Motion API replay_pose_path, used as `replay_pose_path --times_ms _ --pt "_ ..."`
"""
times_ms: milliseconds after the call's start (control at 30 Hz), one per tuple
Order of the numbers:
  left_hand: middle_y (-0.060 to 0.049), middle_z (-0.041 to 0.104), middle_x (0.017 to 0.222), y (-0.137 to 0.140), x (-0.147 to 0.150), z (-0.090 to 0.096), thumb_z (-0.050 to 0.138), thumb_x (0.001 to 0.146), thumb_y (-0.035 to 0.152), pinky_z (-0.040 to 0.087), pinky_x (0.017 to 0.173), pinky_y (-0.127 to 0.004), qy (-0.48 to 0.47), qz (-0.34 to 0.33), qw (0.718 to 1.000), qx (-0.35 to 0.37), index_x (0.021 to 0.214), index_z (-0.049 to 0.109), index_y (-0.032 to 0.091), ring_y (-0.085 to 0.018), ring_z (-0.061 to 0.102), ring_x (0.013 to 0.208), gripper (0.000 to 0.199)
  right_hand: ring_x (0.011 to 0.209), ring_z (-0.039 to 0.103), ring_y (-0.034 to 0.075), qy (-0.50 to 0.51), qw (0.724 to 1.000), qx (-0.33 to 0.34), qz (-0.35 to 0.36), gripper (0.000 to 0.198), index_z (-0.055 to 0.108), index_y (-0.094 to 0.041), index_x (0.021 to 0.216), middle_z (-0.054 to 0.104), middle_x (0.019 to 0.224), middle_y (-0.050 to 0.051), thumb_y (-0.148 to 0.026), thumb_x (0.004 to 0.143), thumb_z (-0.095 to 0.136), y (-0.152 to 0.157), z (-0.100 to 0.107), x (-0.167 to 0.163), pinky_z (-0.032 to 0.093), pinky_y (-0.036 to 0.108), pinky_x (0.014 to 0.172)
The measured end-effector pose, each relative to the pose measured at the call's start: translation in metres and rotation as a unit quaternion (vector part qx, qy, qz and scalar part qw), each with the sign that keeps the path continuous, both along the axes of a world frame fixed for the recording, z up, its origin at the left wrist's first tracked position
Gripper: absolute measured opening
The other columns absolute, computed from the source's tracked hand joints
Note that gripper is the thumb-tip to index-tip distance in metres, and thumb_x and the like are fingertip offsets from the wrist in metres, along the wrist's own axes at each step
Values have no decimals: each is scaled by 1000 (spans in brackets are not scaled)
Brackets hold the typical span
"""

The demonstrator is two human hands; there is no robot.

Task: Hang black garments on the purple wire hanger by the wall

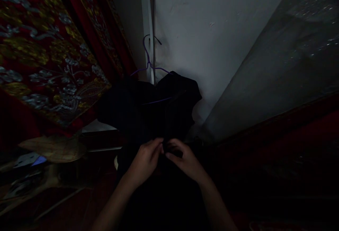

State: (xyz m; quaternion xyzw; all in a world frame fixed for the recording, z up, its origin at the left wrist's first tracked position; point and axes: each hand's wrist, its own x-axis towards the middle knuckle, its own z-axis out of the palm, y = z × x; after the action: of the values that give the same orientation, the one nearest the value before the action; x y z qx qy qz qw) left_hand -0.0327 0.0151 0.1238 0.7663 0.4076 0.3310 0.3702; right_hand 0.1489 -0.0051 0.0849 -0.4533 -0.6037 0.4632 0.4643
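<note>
A dark garment (176, 96) hangs on a thin purple hanger (161, 69), its neck opening facing me. The hanger's hook is at a narrow upright strip on the wall. Both hands meet at the garment's front, below the neck opening. My left hand (146, 159) has its thumb and fingertips pinched on the dark cloth. Close beside it, my right hand (185, 160) curls its fingers and thumb at the same edge, closed on the cloth. The light is dim, so the fine detail between the fingertips cannot be made out.
Red cloth with gold and silver embroidery (53, 54) hangs at the left. Below it are a pale rounded object (57, 149) and a wooden frame (53, 176). Behind the garment is a pale wall (203, 29). A shiny, plastic-like sheet (286, 65) slants down on the right.
</note>
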Motion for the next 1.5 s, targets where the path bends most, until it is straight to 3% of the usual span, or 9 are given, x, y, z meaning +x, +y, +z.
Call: replay_pose_path --times_ms 133,333,600,700,833,967,1133,1267,1500 --pt "-2 74 84 -7 9 1 56 96 38 51 61 -30 -164 40 979 -118 112 59 26 -16 63 63 20 81 65 18 -61 996 72 2 10 64 -20 85 70 84 2 -28 91 61 10 12 -7 50 31 78" --pt "-3 78 75 5 26 15 81 75 32 28 40 -15 -374 113 887 -246 96 34 26 -8 51 40 52 74 61 17 -14 997 51 -51 17 59 -20 80 63 76 0 -33 90 61 16 -19 -15 47 28 71" --pt "-6 78 74 87 29 126 73 65 8 20 37 -11 -441 89 887 -104 88 36 24 -12 67 49 46 71 58 15 -47 997 50 -49 22 55 -21 75 59 73 -1 -37 88 63 52 -44 -4 44 28 69" --pt "-4 78 74 97 27 148 71 67 7 22 36 -11 -436 84 895 -44 88 35 24 -12 68 48 44 70 57 15 -71 996 43 -12 22 56 -20 75 60 73 -1 -37 88 63 60 -43 -3 44 27 68" --pt "-3 79 76 90 20 139 73 72 14 37 39 -15 -360 48 932 3 90 34 25 -13 66 44 44 75 62 16 -99 991 80 30 14 64 -21 93 67 81 1 -34 90 65 69 -1 9 47 28 69" --pt "-1 77 72 83 13 122 69 81 20 44 43 -18 -306 31 951 34 90 32 25 -14 67 48 38 87 66 16 -77 972 220 -12 54 46 -27 147 71 102 3 -31 96 61 88 81 21 50 28 76" --pt "4 72 70 82 10 116 65 87 20 44 45 -17 -290 18 954 74 93 33 25 -10 65 49 33 77 62 14 -200 912 358 4 23 71 -21 115 73 95 3 -25 97 59 114 154 11 45 27 69" --pt "6 72 69 83 7 109 66 86 19 41 42 -16 -316 19 947 61 95 29 26 -9 62 45 38 64 56 12 -226 895 385 8 13 69 -18 84 66 72 -1 -23 94 63 119 159 0 38 26 61" --pt "7 71 66 97 25 65 68 81 22 41 39 -15 -369 23 929 -18 99 28 27 -12 64 44 44 61 56 11 -66 902 419 -78 16 63 -19 81 60 67 -3 -25 95 61 116 147 -20 40 24 58"
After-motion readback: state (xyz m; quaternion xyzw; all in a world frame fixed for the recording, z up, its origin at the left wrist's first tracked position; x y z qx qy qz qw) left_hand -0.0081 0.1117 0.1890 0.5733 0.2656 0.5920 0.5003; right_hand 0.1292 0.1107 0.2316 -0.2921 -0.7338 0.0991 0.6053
